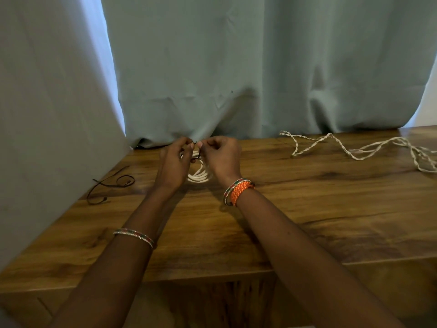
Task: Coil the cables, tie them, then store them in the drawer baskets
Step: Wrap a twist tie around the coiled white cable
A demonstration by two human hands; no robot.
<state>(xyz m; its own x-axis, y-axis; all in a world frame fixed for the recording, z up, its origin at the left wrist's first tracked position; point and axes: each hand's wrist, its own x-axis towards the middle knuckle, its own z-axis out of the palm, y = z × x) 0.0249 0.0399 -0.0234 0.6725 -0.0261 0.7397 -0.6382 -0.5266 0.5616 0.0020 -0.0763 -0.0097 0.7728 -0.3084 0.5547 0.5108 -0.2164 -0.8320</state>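
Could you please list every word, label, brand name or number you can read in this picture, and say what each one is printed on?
There is none to read.
The white cable coil, the dark tie pinched by the left hand and right hand, the loose twisted cable, the spare dark ties, the bangles, the wooden table and the curtain show no print.

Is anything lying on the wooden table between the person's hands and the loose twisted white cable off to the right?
Nothing visible: bare wooden tabletop lies between the right hand and the loose twisted white cable. Both hands are occupied, left hand included, pinching a thin dark tie over the coiled white cable.
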